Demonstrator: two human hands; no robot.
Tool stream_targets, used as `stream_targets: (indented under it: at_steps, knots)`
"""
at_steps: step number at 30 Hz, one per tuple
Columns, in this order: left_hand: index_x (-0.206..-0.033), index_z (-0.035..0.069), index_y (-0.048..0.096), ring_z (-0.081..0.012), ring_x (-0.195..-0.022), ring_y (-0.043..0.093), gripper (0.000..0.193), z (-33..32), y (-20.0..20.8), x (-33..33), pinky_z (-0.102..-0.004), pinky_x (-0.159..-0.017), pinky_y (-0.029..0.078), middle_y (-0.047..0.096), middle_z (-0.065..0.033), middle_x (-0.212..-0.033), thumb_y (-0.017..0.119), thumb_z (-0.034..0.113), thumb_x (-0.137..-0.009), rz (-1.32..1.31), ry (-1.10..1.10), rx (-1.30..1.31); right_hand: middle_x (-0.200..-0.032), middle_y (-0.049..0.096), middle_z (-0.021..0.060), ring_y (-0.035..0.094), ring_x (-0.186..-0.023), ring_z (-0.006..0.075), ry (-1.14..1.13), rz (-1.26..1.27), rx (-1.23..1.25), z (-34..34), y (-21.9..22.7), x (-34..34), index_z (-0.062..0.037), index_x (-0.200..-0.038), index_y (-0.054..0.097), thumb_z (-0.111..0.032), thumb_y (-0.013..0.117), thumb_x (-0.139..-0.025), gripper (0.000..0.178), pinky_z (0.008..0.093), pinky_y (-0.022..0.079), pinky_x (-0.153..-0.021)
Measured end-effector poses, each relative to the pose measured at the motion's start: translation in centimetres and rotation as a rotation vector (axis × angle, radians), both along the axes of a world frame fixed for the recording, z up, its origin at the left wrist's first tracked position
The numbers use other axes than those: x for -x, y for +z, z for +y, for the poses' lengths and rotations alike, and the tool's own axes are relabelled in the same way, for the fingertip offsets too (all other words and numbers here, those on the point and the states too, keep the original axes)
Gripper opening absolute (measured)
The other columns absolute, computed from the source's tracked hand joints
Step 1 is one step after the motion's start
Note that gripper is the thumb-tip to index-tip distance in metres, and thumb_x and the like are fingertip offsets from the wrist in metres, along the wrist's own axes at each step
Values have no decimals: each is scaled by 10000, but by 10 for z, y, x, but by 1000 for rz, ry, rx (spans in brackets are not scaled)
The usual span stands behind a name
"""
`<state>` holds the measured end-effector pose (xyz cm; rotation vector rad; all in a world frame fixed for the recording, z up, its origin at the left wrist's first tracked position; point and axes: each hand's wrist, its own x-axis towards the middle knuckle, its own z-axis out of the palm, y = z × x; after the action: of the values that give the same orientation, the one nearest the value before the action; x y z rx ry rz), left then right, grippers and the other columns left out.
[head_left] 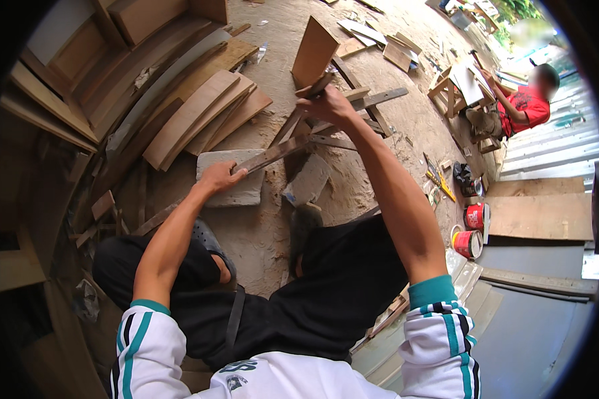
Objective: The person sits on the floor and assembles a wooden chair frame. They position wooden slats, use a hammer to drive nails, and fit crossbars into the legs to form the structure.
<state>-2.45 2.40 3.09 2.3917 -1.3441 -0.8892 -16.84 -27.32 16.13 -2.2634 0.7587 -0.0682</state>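
Observation:
My left hand (218, 178) is closed at the near end of a long, worn wooden strip (276, 153), beside a pale stone-like slab (236, 189). That strip slants away to the right over other crossed pieces of wood. My right hand (327, 106) reaches farther out, its fingers wrapped round a small dark brown piece (317, 86) whose kind I cannot make out. Just beyond it, a brown wooden panel (314, 52) stands tilted; whether the hand touches the panel is unclear. A second pale block (308, 179) lies between the strip and my foot.
Curved boards (196, 120) are stacked at the left beside wooden cabinet frames (66, 73). Red cans (468, 243) and a yellow-and-black handsaw (439, 178) lie at the right. A person in a red shirt (527, 106) sits working at the far right. Offcuts (399, 52) litter the dusty floor.

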Motion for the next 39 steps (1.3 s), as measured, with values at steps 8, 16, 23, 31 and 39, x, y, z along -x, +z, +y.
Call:
stream_targets:
  at_steps: [8,16,23,31,39]
  knots:
    - [-1154,61,577,-426,-1005,619,539,52,-40,3,-523,-847,476,668,-246,-1027,510,537,-912,-59,-28,-27,-1014,709,71,658,-955,177,400,-405,207,59,84,70,-184,-1209,678,-225,713,-802,410,336,546,-823]
    - [-1133,88,564,-383,-992,628,373,89,-70,-12,-518,-812,487,673,-178,-993,519,410,-950,-165,-60,-68,-1106,607,111,630,-989,259,530,-561,457,140,102,110,-208,-1175,708,-24,778,-655,556,354,528,-835]
    - [-1045,76,592,-361,-960,643,244,101,-86,-5,-491,-803,515,656,-151,-1041,576,286,-922,-306,-111,-7,-1069,564,79,638,-839,208,724,-610,781,177,121,125,-220,-1091,737,-84,817,-594,521,323,562,-704]
    - [-1000,76,562,-320,-916,593,202,68,-25,2,-434,-777,476,584,-120,-975,638,224,-884,-438,418,697,-1086,558,81,622,-691,155,716,-651,871,181,117,130,-181,-982,722,-90,846,-694,326,259,526,-568]
    - [-976,98,570,-264,-930,550,227,30,198,24,-393,-847,385,601,-71,-974,708,212,-836,-627,-100,1343,-1088,581,68,571,-677,118,990,-663,967,167,109,125,-191,-922,685,-115,758,-697,248,260,490,-619]
